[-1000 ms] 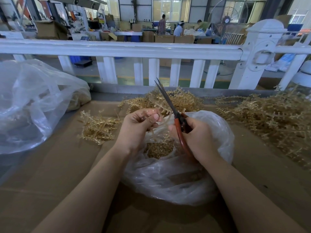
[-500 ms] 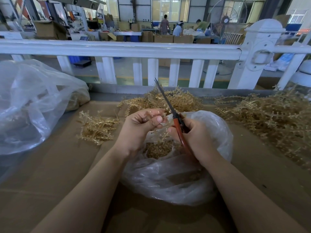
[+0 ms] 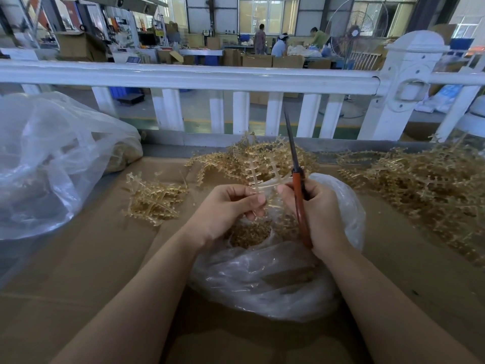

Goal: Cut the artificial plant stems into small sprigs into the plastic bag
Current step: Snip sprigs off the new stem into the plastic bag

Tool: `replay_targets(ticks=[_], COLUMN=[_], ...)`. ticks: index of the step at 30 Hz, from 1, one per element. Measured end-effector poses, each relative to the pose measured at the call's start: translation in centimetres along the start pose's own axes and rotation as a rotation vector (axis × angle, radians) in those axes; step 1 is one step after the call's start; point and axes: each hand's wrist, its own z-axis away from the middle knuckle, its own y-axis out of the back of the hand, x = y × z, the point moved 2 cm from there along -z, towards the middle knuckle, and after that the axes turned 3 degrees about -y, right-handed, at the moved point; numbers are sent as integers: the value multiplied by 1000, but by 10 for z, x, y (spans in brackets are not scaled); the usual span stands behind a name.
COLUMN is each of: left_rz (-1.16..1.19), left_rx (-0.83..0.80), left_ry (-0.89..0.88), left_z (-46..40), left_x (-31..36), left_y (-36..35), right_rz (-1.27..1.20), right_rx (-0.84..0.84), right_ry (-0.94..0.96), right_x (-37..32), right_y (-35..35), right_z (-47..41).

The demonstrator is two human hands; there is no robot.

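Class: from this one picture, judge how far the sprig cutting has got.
Done: cut sprigs already lie in the plastic bag. In hand: the left hand holds a stem above the bag, and the right hand grips scissors. Left: piles of uncut stems on the cardboard.

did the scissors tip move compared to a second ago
Yes. The scissors swung rightward and more upright: the tip, earlier in front of the fence picket left of centre, now sits before the gap further right.

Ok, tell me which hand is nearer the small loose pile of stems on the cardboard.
Left. The left hand is just right of that pile; the right hand, gripping the scissors, is further right over the bag.
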Motion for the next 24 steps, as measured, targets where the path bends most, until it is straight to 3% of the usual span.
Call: replay_targets(ticks=[9,24], left_rz=[342,484], left_rx=[319,364], left_ry=[-45,-86], left_z=[-1,-4], left_x=[3,2], left_y=[12,15], right_rz=[220,497], right_rx=[24,15], right_ry=[32,139], right_x=[1,5], right_y=[-3,-2], right_z=[3,4])
